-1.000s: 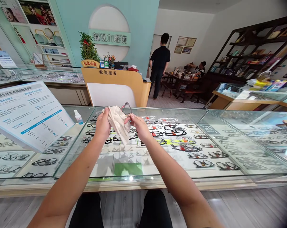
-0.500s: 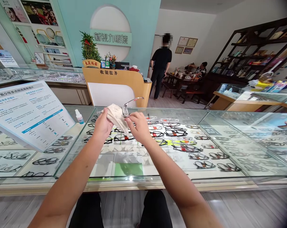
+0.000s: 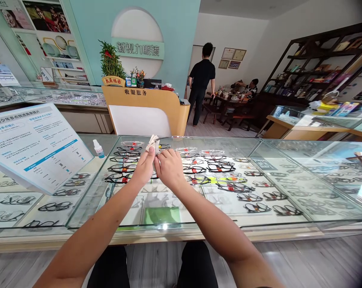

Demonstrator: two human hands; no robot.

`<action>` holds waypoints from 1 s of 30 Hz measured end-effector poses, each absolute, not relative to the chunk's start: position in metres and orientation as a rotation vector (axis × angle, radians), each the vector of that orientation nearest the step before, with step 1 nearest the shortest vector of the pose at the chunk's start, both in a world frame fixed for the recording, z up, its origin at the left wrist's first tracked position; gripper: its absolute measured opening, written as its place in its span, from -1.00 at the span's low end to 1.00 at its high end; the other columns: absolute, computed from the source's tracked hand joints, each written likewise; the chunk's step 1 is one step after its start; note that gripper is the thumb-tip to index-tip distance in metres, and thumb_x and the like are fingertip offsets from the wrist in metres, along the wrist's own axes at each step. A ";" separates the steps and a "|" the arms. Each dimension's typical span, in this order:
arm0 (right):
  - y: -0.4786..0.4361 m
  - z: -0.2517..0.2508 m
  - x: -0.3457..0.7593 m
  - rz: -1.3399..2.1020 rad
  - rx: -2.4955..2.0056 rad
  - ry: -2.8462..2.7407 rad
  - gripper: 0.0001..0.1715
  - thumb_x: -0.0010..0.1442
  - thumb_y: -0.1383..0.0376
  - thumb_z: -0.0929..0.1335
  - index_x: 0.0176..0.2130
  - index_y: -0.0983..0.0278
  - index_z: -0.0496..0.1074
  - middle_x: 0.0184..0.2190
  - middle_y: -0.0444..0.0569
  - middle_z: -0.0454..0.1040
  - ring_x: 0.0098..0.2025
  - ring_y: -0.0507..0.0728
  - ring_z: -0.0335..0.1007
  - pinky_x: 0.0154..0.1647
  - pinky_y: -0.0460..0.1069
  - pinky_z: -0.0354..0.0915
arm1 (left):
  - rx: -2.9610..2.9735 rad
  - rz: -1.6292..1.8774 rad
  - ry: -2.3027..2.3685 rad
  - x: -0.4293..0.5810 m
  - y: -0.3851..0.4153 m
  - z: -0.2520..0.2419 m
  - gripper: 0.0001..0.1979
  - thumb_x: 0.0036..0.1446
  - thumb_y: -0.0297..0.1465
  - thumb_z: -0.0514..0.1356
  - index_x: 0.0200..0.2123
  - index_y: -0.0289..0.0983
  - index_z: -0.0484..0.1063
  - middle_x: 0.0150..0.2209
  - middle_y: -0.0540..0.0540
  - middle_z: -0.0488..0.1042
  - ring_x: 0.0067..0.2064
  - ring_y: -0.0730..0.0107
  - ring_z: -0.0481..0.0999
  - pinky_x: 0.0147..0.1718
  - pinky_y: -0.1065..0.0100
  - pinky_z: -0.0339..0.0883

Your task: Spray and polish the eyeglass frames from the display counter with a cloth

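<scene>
Above the glass counter, my left hand (image 3: 145,165) is closed around a beige cloth (image 3: 152,144), now bunched small between the fingers. A pair of eyeglasses (image 3: 157,147) is pinched in my right hand (image 3: 170,165), with its lens area against the cloth. Both hands touch each other at the fingertips and hide most of the frame. Below them, inside the glass display case (image 3: 165,225), lie rows of eyeglass frames (image 3: 221,166), many with red tags.
A white spray bottle (image 3: 98,149) stands on the counter to the left, beside a tilted printed sign (image 3: 39,146). Beyond the case is a wooden cashier desk (image 3: 175,106). A person in black (image 3: 202,80) stands near a dark table; another person (image 3: 253,89) sits there.
My hands have come together, and the left has moved right. The cloth, earlier spread and hanging, is now gathered around the glasses. The raised temple arm has swung down out of clear sight.
</scene>
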State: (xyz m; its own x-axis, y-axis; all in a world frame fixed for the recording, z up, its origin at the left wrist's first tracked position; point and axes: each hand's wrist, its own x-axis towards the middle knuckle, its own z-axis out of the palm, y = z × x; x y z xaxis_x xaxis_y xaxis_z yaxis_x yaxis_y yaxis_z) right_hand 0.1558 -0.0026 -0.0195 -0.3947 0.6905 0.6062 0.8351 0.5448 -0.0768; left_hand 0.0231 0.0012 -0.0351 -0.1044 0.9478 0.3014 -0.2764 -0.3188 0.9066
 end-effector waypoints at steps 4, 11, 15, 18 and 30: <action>-0.002 -0.022 0.154 -0.342 -1.210 -2.172 -0.54 0.65 0.16 0.25 -0.15 0.29 0.62 -0.15 0.17 0.63 -0.04 0.31 0.37 -0.01 0.18 0.12 | 1.234 1.612 0.999 0.022 -0.007 -0.026 -0.42 0.23 0.26 0.37 -0.27 -0.17 0.65 -0.25 -0.13 0.62 0.06 0.00 0.63 0.13 0.10 0.54; -0.001 -0.024 0.156 -0.348 -1.182 -2.101 -0.46 0.69 0.16 0.16 -0.16 0.26 0.58 -0.13 0.17 0.64 -0.04 0.31 0.35 -0.04 0.18 0.13 | 1.313 1.557 0.981 0.025 -0.011 -0.019 -0.40 0.24 0.24 0.37 -0.13 -0.20 0.71 -0.11 -0.20 0.69 0.30 -0.13 0.55 0.36 0.06 0.37; -0.001 -0.023 0.158 -0.332 -1.199 -2.073 -0.50 0.69 0.19 0.17 -0.16 0.26 0.57 -0.11 0.15 0.65 -0.04 0.31 0.36 -0.03 0.17 0.12 | 1.381 1.523 0.964 0.028 -0.012 -0.020 -0.28 0.22 0.33 0.31 -0.09 -0.23 0.71 -0.07 -0.23 0.71 0.28 -0.15 0.58 0.38 0.03 0.37; -0.001 -0.023 0.158 -0.332 -1.197 -2.042 -0.49 0.69 0.20 0.16 -0.18 0.24 0.55 -0.14 0.15 0.64 -0.07 0.30 0.35 -0.06 0.17 0.11 | 1.460 1.513 0.952 0.028 -0.013 -0.019 -0.22 0.22 0.38 0.25 -0.03 -0.22 0.71 0.02 -0.24 0.72 0.30 -0.15 0.59 0.43 0.01 0.35; 0.008 -0.013 0.172 0.230 -0.994 -1.641 -0.31 0.69 0.04 0.07 -0.17 0.22 0.61 -0.22 0.07 0.60 -0.12 0.24 0.48 -0.01 0.13 0.28 | 1.472 1.547 0.806 0.031 -0.019 -0.007 -0.18 0.33 0.33 0.20 0.15 -0.28 0.69 0.03 -0.27 0.75 0.42 -0.12 0.53 0.56 0.01 0.20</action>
State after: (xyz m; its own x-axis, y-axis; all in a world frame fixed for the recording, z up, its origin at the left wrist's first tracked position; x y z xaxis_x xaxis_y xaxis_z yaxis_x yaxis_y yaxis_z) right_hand 0.1715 0.0083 -0.0128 0.0048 0.7025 0.7117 0.4796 0.6228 -0.6181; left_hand 0.0313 -0.0189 -0.0069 0.0342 0.8899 0.4549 -0.1370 -0.4467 0.8841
